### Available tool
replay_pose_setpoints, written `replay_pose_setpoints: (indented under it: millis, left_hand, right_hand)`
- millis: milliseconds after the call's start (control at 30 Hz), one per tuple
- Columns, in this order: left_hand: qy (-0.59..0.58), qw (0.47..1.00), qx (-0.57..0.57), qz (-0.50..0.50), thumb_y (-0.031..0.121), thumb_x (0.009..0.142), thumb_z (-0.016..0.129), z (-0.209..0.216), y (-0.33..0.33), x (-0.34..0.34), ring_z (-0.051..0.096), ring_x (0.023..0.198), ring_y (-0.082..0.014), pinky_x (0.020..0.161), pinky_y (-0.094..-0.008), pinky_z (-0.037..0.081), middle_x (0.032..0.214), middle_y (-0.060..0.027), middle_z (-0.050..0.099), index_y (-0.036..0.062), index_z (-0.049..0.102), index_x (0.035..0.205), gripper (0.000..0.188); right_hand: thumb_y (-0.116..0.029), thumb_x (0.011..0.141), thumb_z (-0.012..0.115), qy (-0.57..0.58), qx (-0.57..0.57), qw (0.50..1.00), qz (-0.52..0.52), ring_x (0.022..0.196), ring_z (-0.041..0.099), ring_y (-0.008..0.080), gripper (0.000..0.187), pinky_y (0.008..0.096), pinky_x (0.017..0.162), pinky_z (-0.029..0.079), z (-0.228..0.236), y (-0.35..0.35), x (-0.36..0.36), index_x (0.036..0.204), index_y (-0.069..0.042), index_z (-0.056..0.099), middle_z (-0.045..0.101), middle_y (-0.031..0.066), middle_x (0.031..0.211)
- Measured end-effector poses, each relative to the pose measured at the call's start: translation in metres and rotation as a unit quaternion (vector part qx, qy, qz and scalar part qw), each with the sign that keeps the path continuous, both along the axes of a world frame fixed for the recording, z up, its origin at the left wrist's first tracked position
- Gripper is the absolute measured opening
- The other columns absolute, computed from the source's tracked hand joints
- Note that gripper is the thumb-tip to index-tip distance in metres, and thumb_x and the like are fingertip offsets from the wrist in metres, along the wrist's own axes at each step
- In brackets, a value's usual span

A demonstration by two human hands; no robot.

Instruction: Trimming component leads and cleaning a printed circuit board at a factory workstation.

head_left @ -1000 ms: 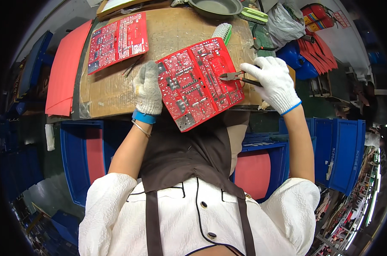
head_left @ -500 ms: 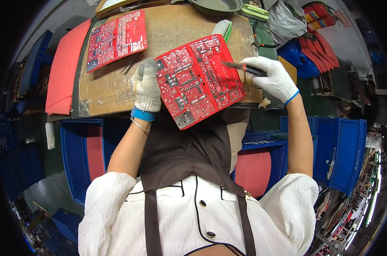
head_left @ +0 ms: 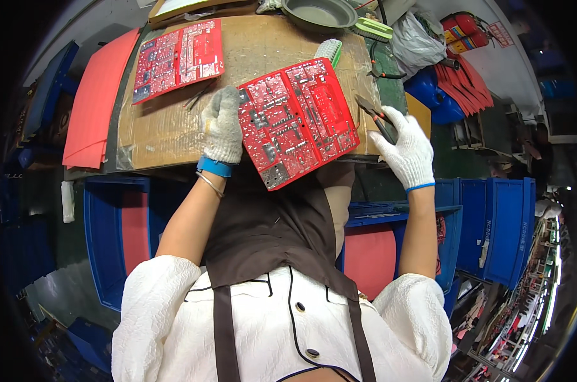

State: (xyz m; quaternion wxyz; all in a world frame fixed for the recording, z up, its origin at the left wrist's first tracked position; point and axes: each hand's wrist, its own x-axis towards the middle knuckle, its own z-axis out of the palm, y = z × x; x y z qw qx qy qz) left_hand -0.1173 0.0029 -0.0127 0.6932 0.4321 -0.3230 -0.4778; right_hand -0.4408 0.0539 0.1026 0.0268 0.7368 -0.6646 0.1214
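Black-handled metal cutters with orange accents (head_left: 383,125) have moved off the red rectangular circuit board (head_left: 299,121) toward its three o'clock, held in the white-gloved right hand (head_left: 408,153). At nine o'clock, the greyish-gloved left hand (head_left: 222,127) clasps the board's edge, likely steadying its solder-speckled face upward over the six o'clock edge of the brown cardboard-topped counter (head_left: 167,137).

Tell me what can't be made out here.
All in the head view:
Red circuit board: its far face is turned away; finer details are too small.
Brush: partly hidden behind that board.
Grey pan: its far rim is cut off by the upper edge.
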Motion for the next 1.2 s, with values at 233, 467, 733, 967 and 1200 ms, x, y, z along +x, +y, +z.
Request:
replay_pose_setpoints:
  millis: [233, 467, 733, 967, 1200]
  left_hand:
    - [0.004, 1.0, -0.008, 0.005, 0.031, 0.104, 0.07, -0.005, -0.004, 0.002, 0.052, 0.078, -0.0046, 0.069, -0.0252, 0.046, 0.087, 0.0056, 0.063, 0.0074, 0.07, 0.095, 0.025]
    - [-0.006, 1.0, -0.013, -0.001, 0.03, 0.104, 0.069, -0.011, -0.008, 0.008, 0.053, 0.081, -0.0047, 0.072, -0.0241, 0.046, 0.089, 0.0049, 0.064, 0.0054, 0.07, 0.098, 0.025]
    - [-0.055, 0.998, -0.04, -0.009, 0.029, 0.104, 0.069, 0.007, 0.009, 0.008, 0.057, 0.085, -0.007, 0.076, -0.0262, 0.049, 0.094, 0.0008, 0.068, 0.0028, 0.07, 0.102, 0.027]
    - [-0.086, 0.996, 0.01, -0.03, 0.023, 0.101, 0.072, 0.017, 0.034, 0.01, 0.061, 0.088, -0.009, 0.08, -0.0264, 0.051, 0.097, -0.003, 0.069, -0.0008, 0.069, 0.109, 0.025]
    - [-0.078, 0.996, -0.011, -0.049, 0.021, 0.1, 0.074, 0.011, 0.012, 0.013, 0.062, 0.087, -0.0092, 0.081, -0.0287, 0.051, 0.095, 0.0005, 0.07, 0.0034, 0.072, 0.102, 0.018]
  right_hand:
    - [-0.035, 0.088, 0.081, -0.129, 0.04, 0.986, -0.102, 0.1, 0.071, 0.0339, 0.059, 0.0405, 0.088, 0.056, -0.016, 0.048, 0.029, 0.14, -0.016, 0.064, 0.072, 0.0174, 0.112]
    - [-0.043, 0.086, 0.081, -0.045, -0.023, 0.995, -0.091, 0.09, 0.069, 0.034, 0.058, 0.0448, 0.078, 0.056, -0.024, 0.056, 0.053, 0.137, -0.022, 0.066, 0.065, 0.0134, 0.098]
    - [-0.043, 0.088, 0.079, -0.036, -0.071, 0.993, -0.093, 0.087, 0.067, 0.0342, 0.06, 0.0453, 0.078, 0.055, -0.028, 0.052, 0.082, 0.141, -0.02, 0.062, 0.064, 0.0141, 0.096]
    - [-0.037, 0.093, 0.074, -0.229, 0.035, 0.953, -0.194, 0.109, 0.069, 0.0391, 0.053, 0.0436, 0.096, 0.054, -0.032, 0.064, 0.08, 0.137, -0.01, 0.064, 0.071, 0.0238, 0.12]
    - [-0.036, 0.088, 0.078, -0.122, 0.015, 0.966, -0.225, 0.093, 0.067, 0.0361, 0.057, 0.0444, 0.084, 0.054, -0.044, 0.096, 0.044, 0.139, -0.016, 0.064, 0.065, 0.0161, 0.1]
